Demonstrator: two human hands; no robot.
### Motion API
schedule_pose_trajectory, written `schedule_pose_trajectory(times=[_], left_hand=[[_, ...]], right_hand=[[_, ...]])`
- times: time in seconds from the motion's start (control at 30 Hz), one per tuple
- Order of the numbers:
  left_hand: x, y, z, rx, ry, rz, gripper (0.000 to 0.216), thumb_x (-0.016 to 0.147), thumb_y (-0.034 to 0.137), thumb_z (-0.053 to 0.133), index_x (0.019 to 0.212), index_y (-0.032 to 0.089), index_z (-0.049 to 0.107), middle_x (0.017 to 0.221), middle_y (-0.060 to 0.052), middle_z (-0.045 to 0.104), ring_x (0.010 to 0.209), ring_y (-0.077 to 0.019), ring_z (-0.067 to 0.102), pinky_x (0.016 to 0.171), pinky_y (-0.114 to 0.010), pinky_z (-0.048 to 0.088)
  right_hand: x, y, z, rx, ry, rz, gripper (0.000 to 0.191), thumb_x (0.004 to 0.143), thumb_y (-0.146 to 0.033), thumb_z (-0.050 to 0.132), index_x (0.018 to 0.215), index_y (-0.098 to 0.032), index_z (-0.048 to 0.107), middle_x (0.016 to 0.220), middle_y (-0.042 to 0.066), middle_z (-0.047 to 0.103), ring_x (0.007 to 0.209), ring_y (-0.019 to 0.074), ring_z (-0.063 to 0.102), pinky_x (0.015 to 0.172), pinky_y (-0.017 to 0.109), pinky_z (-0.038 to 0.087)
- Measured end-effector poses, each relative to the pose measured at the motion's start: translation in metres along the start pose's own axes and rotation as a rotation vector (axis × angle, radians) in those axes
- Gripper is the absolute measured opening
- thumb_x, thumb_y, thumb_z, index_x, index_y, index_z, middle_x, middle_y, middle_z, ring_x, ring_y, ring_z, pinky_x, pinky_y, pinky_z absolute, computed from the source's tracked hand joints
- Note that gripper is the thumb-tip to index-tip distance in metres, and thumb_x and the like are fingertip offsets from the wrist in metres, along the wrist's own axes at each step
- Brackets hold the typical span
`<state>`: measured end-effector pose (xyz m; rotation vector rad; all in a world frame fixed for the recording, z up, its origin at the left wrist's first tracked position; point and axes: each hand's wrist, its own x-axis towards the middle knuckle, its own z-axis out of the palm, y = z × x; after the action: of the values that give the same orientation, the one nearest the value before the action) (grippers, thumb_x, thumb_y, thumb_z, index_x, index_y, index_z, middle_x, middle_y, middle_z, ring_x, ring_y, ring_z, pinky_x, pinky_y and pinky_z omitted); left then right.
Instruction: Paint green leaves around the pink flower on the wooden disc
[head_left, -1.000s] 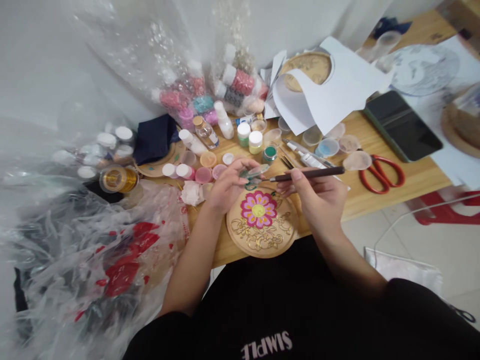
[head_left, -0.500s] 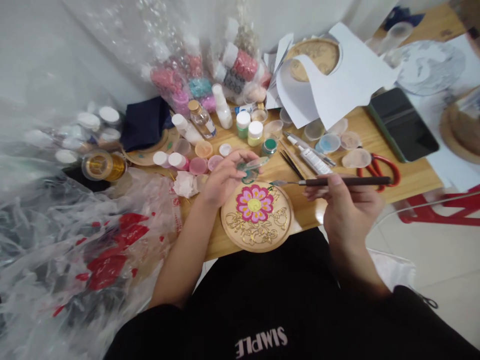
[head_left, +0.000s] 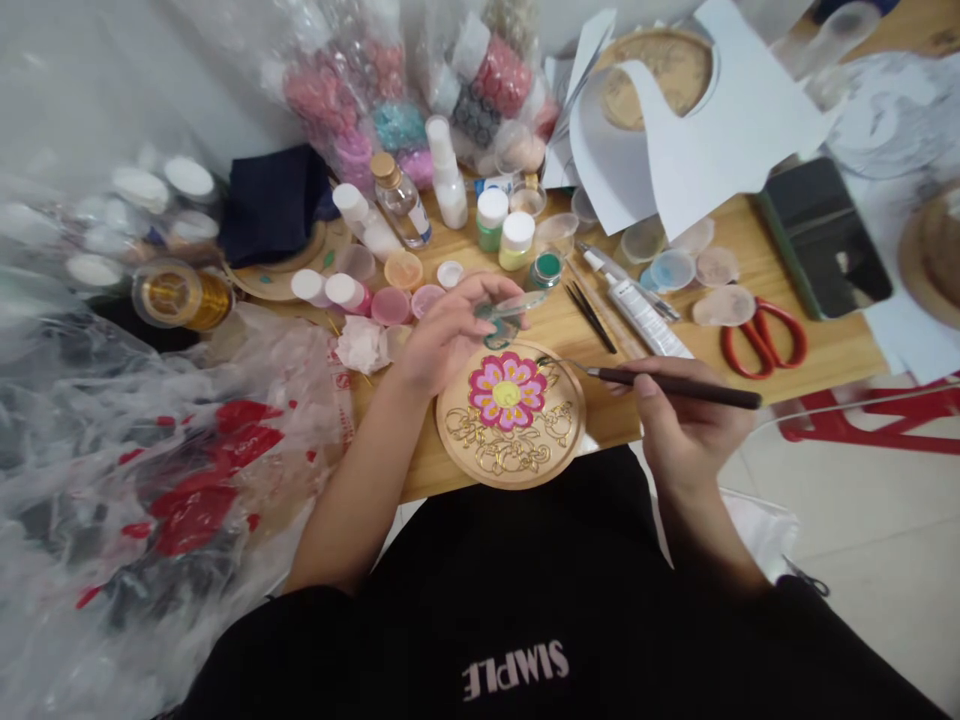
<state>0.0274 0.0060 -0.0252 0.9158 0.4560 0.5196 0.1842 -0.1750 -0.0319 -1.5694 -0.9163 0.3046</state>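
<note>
My left hand (head_left: 450,330) is closed round a small clear plastic cup (head_left: 504,328) with green in it, its lid flipped up. Just below lies a round wooden plaque (head_left: 517,468) bearing a pink flower with a yellow centre and gold outlines of leaves and scrolls. A dark-handled palette knife (head_left: 675,386) is gripped in my right hand (head_left: 686,430). Its thin metal tip is at the upper right of the flower, over a dark green spot; whether it touches the surface I cannot tell.
Red-handled scissors (head_left: 765,340), a white tube (head_left: 645,315), tweezers (head_left: 591,315) and an open green jar (head_left: 546,270) lie beyond my right hand. Bottles and small paint cups stand behind. A phone (head_left: 829,240) rests at right; crumpled plastic bags (head_left: 172,470) fill the left.
The palette knife has tilted, its tip dropping from above the plaque's edge to the dark green spot by the flower. My left hand keeps hold of the cup. The view has shifted slightly.
</note>
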Motion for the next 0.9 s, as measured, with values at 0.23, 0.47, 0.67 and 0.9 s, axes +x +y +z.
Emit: schedule_pose_trajectory(times=[0.23, 0.47, 0.67, 0.9], left_hand=[[0.0007, -0.0006, -0.0010, 0.010, -0.010, 0.003, 0.030, 0.059, 0.019, 0.062, 0.089, 0.016, 0.064, 0.086, -0.002, 0.064, 0.082, -0.0173, 0.066, 0.078, -0.033, 0.049], [0.0005, -0.0014, -0.0018, -0.012, -0.011, -0.001, 0.030, 0.059, 0.019, 0.062, 0.090, 0.016, 0.065, 0.087, -0.001, 0.065, 0.083, -0.0168, 0.066, 0.076, -0.031, 0.049], [-0.0004, -0.0001, -0.0001, -0.002, -0.011, 0.008, 0.029, 0.061, 0.018, 0.060, 0.090, 0.016, 0.064, 0.087, -0.002, 0.064, 0.082, -0.0171, 0.065, 0.075, -0.032, 0.048], [-0.0006, 0.0006, 0.0020, -0.018, 0.001, 0.010, 0.029, 0.059, 0.017, 0.061, 0.088, 0.015, 0.066, 0.085, -0.002, 0.066, 0.080, -0.0149, 0.066, 0.075, -0.028, 0.049]], right_hand=[[-0.0028, 0.0034, -0.0034, -0.049, -0.063, -0.011, 0.012, 0.084, -0.027, 0.069, 0.094, -0.024, 0.073, 0.086, 0.002, 0.076, 0.073, 0.0177, 0.073, 0.068, 0.036, 0.062], [-0.0022, 0.0018, -0.0043, -0.017, -0.084, -0.014, 0.014, 0.083, -0.023, 0.070, 0.097, -0.024, 0.073, 0.087, 0.002, 0.076, 0.078, 0.0176, 0.074, 0.071, 0.034, 0.061], [-0.0015, 0.0000, -0.0041, -0.006, -0.086, -0.026, 0.014, 0.083, -0.022, 0.069, 0.096, -0.024, 0.074, 0.087, 0.002, 0.076, 0.078, 0.0174, 0.074, 0.071, 0.034, 0.061], [0.0001, 0.0001, -0.0041, -0.059, -0.063, -0.069, 0.012, 0.083, -0.024, 0.069, 0.094, -0.023, 0.073, 0.085, 0.001, 0.076, 0.074, 0.0169, 0.074, 0.068, 0.032, 0.061]])
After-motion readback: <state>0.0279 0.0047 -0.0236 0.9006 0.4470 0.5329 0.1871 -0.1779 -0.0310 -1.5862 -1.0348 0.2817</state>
